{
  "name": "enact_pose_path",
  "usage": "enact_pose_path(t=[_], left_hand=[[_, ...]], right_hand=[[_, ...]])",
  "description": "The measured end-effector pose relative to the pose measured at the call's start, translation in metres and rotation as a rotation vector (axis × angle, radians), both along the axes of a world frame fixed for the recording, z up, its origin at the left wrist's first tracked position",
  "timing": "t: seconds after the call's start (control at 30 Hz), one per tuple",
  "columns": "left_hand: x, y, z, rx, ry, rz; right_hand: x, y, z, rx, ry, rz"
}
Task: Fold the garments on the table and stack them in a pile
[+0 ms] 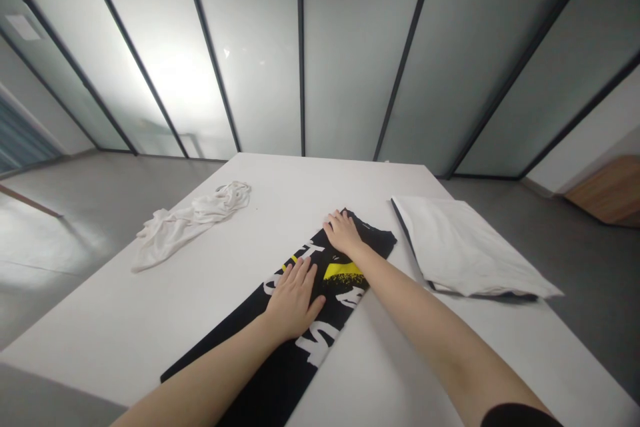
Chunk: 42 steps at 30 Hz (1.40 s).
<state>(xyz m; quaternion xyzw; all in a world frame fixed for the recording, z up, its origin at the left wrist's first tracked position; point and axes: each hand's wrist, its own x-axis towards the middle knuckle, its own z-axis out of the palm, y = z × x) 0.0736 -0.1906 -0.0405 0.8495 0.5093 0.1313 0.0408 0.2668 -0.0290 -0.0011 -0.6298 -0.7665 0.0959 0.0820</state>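
A black T-shirt [280, 373] with white and yellow print lies folded into a long strip on the white table, running from the near edge toward the middle. My left hand [295, 300] rests flat on its printed part, fingers stretched out and a little apart. Farther up, near the shirt's far end, my right hand [343, 232] lies on the cloth with its fingers extended. Neither hand grips the fabric. My forearms cover parts of the shirt.
On the table's right side lies a folded stack of white and dark cloth [465, 247], its corner reaching past the edge. A crumpled white garment [195, 220] lies at the left. The white table [310, 180] stands before a frosted glass wall [350, 47] with dark frames.
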Motion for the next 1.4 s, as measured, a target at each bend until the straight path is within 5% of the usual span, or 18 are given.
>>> enact_pose_path(t=[0.2,0.4,0.63,1.4], left_hand=[[0.002,0.001,0.005,-0.029,0.015,0.001],[0.0,0.002,0.011,-0.067,0.017,-0.005],[-0.002,0.002,0.01,-0.049,0.02,-0.009],[-0.005,0.007,0.003,-0.022,0.016,-0.024]], right_hand=[[-0.021,-0.062,0.011,0.085,0.06,0.109],[-0.013,-0.106,0.001,0.027,-0.003,0.036],[-0.004,-0.102,-0.016,0.013,-0.063,-0.004],[-0.005,-0.099,-0.018,0.051,-0.008,0.026]])
